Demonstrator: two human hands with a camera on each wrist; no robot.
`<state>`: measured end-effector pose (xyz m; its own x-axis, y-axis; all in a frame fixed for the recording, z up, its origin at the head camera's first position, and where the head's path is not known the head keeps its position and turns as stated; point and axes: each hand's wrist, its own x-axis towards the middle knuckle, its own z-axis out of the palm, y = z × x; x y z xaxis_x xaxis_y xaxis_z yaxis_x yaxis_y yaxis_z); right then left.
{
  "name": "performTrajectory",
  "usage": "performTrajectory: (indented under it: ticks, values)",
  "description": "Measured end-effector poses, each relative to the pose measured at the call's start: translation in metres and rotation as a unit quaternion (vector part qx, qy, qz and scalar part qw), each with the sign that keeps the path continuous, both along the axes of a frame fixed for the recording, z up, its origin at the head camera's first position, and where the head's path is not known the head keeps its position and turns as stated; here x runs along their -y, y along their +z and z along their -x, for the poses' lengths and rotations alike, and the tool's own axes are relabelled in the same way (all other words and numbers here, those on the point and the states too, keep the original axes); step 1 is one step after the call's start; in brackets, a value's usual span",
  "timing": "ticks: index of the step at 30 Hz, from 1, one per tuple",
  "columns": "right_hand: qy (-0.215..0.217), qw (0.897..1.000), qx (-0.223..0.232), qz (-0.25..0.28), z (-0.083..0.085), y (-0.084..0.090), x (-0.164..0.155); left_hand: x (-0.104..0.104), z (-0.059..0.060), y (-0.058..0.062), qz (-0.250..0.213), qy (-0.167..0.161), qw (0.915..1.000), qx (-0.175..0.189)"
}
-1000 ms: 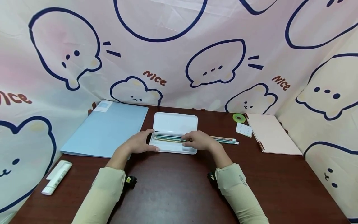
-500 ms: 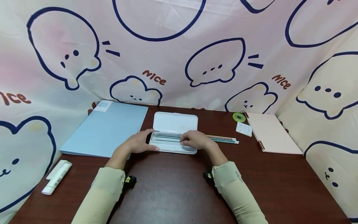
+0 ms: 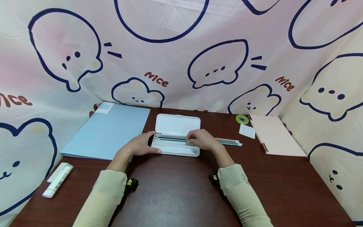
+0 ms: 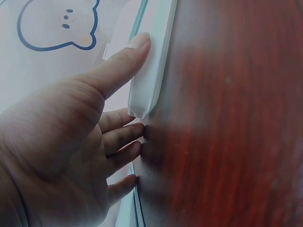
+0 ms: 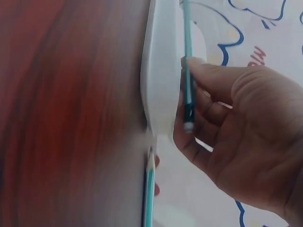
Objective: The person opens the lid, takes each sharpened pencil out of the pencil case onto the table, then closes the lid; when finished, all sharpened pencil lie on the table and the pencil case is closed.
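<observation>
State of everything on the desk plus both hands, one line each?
pencil case: open, lid back
held pencil: pinched in the right hand
loose pencils: lying, right of the case
left hand: holds the case's left end
blue folder: closed, flat
notebook: flat; cover or page on top, can't tell
green ring: flat
small card: flat
white tube: on its side

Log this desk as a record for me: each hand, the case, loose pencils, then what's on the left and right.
Left hand: touching the left end of the case
Right hand: pinching a green pencil
Case: white, lid open
Loose pencils: on the table, right of the case
Left side: blue folder; white item, unclear what
Right side: notebook, green roll, white card
</observation>
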<state>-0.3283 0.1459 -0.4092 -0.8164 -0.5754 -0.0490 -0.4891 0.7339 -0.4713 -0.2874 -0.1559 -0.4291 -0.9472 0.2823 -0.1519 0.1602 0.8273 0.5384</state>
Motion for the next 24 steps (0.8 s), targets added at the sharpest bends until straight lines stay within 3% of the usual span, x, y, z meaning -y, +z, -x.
performTrajectory:
  ticks: [8, 16, 24]
  values:
    - [-0.036, 0.998, -0.024, 0.035, 0.007, 0.001, -0.038, 0.0, 0.0, -0.001, 0.008, 0.003, 1.0, 0.002]
    - [-0.096, 0.994, -0.025, 0.036, 0.007, 0.005, -0.098, -0.001, 0.001, -0.001, 0.003, 0.0, 1.0, 0.004]
    - [-0.127, 0.991, -0.038, 0.025, 0.002, 0.008, -0.147, 0.0, 0.001, -0.002, 0.001, 0.0, 1.0, -0.001]
